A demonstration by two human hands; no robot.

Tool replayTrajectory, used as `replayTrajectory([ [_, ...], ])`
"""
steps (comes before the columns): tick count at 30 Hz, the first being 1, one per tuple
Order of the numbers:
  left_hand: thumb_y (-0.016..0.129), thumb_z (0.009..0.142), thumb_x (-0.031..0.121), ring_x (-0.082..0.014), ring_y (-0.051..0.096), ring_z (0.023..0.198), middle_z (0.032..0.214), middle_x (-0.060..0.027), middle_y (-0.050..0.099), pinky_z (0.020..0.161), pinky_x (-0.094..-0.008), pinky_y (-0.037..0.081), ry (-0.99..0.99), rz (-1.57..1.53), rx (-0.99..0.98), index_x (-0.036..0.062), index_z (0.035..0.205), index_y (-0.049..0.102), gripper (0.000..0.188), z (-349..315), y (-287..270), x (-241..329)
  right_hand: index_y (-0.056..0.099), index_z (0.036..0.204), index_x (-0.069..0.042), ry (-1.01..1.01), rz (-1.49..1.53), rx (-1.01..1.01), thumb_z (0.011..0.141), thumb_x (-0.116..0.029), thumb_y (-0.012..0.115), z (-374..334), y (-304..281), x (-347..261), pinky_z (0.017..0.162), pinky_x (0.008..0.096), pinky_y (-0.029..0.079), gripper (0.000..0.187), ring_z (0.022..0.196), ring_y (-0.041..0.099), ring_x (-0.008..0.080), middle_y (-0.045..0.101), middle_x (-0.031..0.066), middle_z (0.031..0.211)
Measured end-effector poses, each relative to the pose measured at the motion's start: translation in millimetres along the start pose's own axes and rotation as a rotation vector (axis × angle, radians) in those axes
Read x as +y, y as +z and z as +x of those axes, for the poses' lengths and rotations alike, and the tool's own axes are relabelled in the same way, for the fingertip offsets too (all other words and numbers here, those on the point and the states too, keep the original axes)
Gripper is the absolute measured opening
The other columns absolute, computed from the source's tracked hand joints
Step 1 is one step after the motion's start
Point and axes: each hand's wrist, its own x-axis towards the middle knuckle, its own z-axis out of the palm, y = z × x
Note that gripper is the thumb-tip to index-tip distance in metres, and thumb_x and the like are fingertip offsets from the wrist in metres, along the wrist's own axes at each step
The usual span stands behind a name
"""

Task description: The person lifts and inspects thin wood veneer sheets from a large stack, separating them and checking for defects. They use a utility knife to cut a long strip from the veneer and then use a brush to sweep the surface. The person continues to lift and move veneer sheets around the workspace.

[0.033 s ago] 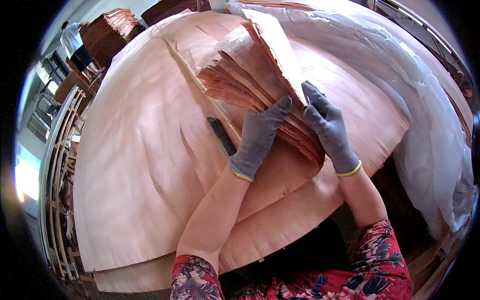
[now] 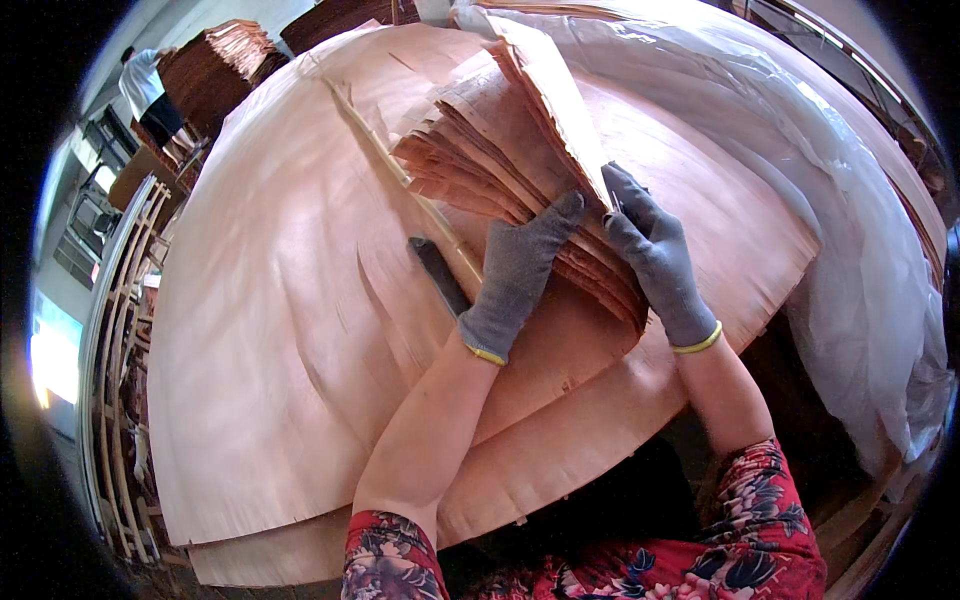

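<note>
Head view: the left hand (image 2: pixel 515 270) is pressing its thumb over a curled bundle of thin brown sheets (image 2: pixel 495 125), its fingers mostly hidden, while the right hand (image 2: pixel 657 250) is pinching the bundle's right edge between thumb and fingers. The bundle is leaning over a broad pale sheet (image 2: pixel 250 350). A dark, narrow shape (image 2: pixel 438 272) is jutting out left of the left hand, its nature unclear. Translucent plastic sheeting (image 2: pixel 850 280) is lying along the right; a co-worker (image 2: pixel 145 90) is standing at upper left.
</note>
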Motion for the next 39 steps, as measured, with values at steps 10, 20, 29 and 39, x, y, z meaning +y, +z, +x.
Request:
replayTrajectory([
  [10,0.066,0.076,0.004,-0.0111,0.057,0.078,0.090,-0.0062,0.060,0.065,-0.0206,0.048,0.113,0.006,0.066,-0.0014,0.097,0.059,0.023,-4.3,12.5,0.4,0.048,0.118,0.007,-0.010,0.021,-0.029,0.087,-0.018,0.052,-0.2,-4.3,9.6,0.099,0.0304,0.028,0.039,0.122,0.037,0.0226,0.044,0.0193,0.127],
  [20,0.068,0.075,0.010,-0.0139,0.058,0.082,0.093,-0.0085,0.061,0.070,-0.0230,0.048,0.182,0.144,0.126,-0.0025,0.097,0.059,0.027,-8.4,5.1,11.3,0.049,0.097,0.006,-0.101,0.092,0.130,0.090,-0.012,0.046,-5.0,17.4,0.3,0.092,0.0292,0.037,0.019,0.113,0.045,0.0207,0.048,0.0191,0.122],
  [29,0.070,0.074,0.011,-0.0113,0.057,0.077,0.087,-0.0062,0.061,0.065,-0.0221,0.047,0.104,0.197,0.104,-0.0025,0.097,0.058,0.029,-14.7,5.4,26.0,0.050,0.096,0.006,0.023,0.231,0.041,0.091,-0.014,0.045,-2.2,21.3,-0.9,0.089,0.0270,0.039,0.021,0.112,0.046,0.0184,0.046,0.0168,0.124],
  [39,0.066,0.075,0.008,-0.0163,0.058,0.078,0.090,-0.0088,0.061,0.069,-0.0257,0.047,0.083,0.137,0.267,-0.0039,0.099,0.057,0.027,-12.6,0.4,8.1,0.054,0.110,-0.001,0.284,0.409,0.129,0.090,-0.026,0.050,-7.9,8.7,-4.4,0.076,0.0185,0.038,0.032,0.085,0.047,0.0061,0.056,0.0040,0.105],
])
